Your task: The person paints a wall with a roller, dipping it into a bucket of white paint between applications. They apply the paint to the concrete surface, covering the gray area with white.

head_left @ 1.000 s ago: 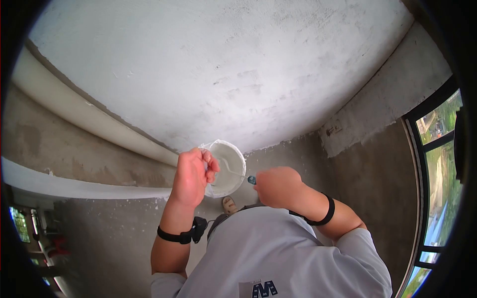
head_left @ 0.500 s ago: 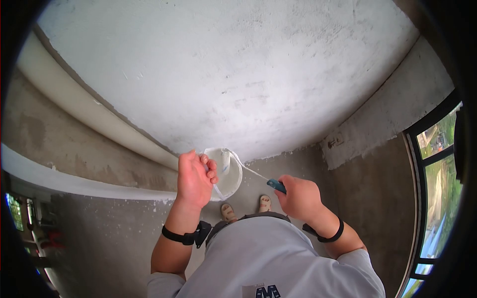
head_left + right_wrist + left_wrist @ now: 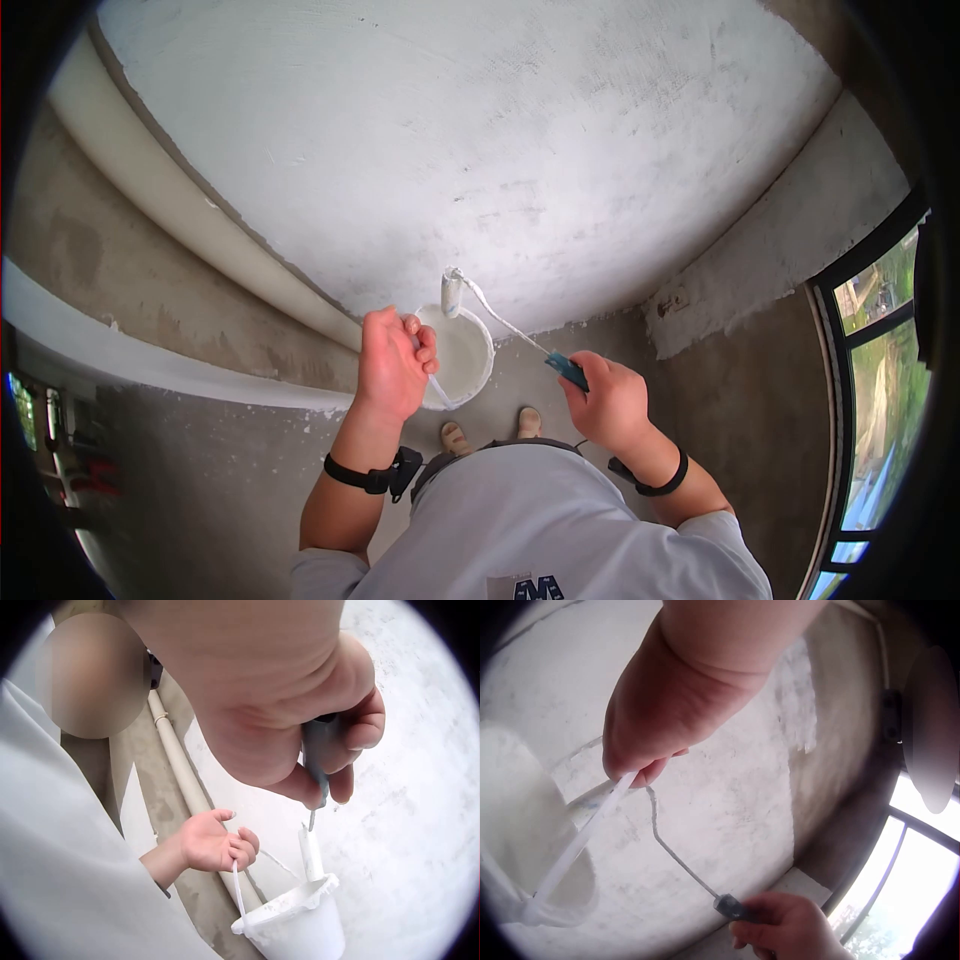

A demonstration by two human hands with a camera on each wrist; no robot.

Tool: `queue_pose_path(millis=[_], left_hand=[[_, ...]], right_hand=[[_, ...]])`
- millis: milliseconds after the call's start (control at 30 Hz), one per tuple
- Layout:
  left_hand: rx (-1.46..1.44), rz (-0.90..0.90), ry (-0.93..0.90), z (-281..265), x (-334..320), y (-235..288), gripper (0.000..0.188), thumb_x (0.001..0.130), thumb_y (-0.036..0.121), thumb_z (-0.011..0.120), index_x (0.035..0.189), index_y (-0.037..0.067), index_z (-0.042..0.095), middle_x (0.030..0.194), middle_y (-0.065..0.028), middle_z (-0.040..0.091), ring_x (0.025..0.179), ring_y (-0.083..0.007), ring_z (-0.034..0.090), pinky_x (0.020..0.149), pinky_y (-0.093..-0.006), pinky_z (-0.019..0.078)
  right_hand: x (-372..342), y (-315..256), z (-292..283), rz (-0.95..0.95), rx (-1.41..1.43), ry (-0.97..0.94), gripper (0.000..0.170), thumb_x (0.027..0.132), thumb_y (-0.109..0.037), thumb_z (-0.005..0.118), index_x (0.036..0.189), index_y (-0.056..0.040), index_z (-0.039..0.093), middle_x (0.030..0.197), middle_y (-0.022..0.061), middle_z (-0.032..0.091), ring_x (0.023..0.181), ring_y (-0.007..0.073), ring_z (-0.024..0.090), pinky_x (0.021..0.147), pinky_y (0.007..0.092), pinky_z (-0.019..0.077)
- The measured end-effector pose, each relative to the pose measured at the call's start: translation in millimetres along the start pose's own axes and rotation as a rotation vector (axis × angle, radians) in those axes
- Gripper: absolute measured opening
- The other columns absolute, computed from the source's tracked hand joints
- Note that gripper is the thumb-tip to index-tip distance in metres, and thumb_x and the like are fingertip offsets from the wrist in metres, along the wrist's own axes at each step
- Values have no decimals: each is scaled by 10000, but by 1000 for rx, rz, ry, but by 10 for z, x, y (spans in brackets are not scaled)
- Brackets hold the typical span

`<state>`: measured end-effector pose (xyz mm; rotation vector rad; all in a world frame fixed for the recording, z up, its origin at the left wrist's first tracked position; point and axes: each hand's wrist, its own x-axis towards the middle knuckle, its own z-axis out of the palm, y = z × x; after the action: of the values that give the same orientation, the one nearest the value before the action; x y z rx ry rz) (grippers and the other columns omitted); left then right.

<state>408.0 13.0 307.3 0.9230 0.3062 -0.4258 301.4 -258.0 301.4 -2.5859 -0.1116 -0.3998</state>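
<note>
My left hand (image 3: 392, 365) holds up a white paint bucket (image 3: 304, 934) by its white handle (image 3: 577, 846), hooked in curled fingers. Pale liquid shows inside the bucket. In my right hand (image 3: 612, 402) I grip the blue-green handle of a paint roller (image 3: 567, 370). Its bent metal rod, coated in white, runs left to the roller sleeve (image 3: 452, 293), which stands at the far side of the bucket's mouth in the head view. From the right wrist, the sleeve appears upright, its lower end overlapping the bucket rim (image 3: 326, 885).
A white-coated wall (image 3: 480, 120) with grey patches rises in front. At left runs a thick pale pipe (image 3: 190, 190) beside bare cement. Dark-framed windows (image 3: 880, 350) are on the right. My sandalled feet (image 3: 528, 422) stand on a speckled grey floor (image 3: 230, 460).
My right hand has moved right and slightly down. The roller sleeve, earlier inside the bucket, has come up to its far rim. The left hand keeps hold of the bucket handle.
</note>
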Motion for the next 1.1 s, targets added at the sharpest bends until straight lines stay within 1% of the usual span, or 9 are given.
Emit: queue_pose_path(millis=[100,167,500,600,667,767,900,967,1100], left_hand=[[-8,-8,0,12,-12,-4,387,930,529,471,855,154,420,800,-54,497,681,-153,406,652,-315,348],[-11,-5,2,13,-16,-5,383,928,526,474,855,154,419,799,-53,495,679,-152,404,652,-316,346],[-29,-9,53,-74,-4,-33,380,924,528,481,845,163,411,796,-46,486,672,-151,395,646,-317,343],[-38,-12,70,-96,-3,-45,376,927,527,482,844,167,411,796,-42,487,672,-150,395,644,-314,343],[-46,-11,81,-119,-20,-53,374,928,525,483,844,168,411,797,-40,489,672,-149,395,642,-312,343],[-54,-6,102,-136,-29,-47,374,927,527,487,844,170,414,791,-36,489,671,-145,394,639,-309,341],[-64,-34,139,-188,-22,-70,294,914,435,529,822,176,424,769,-28,493,654,-138,393,634,-307,340],[-44,-36,135,-235,25,-107,264,909,395,544,812,177,430,757,-25,495,645,-136,395,630,-307,341],[-40,-61,217,-302,66,-190,226,896,330,565,767,187,446,722,-9,502,612,-135,398,595,-311,336]], right_hand=[[-13,-14,-26,-12,28,11,249,815,-140,775,1017,-90,638,772,102,678,663,349,655,566,444,509],[-21,-30,-31,-11,19,-2,208,825,-113,772,995,-77,659,767,107,682,669,327,668,592,406,526],[-116,30,94,21,83,-83,225,832,-163,762,1017,-91,656,792,117,694,696,360,672,602,446,532],[-99,30,66,105,97,-170,229,862,-193,761,1037,-70,679,804,132,708,715,356,686,634,424,542],[-78,1,9,371,294,-309,263,885,-228,765,1064,-48,695,810,148,718,723,346,695,658,400,545],[-69,38,-10,439,356,-373,294,901,-249,762,1096,-39,698,817,155,725,730,336,701,673,384,543],[-109,104,51,432,366,-381,276,902,-251,752,1085,-52,698,813,149,724,743,348,700,679,398,546],[-140,94,61,327,181,-363,271,895,-261,748,1080,-68,700,828,149,727,773,366,703,694,423,555],[-196,148,90,192,101,-260,275,882,-270,749,1075,-80,702,849,152,730,801,380,704,710,446,563]])
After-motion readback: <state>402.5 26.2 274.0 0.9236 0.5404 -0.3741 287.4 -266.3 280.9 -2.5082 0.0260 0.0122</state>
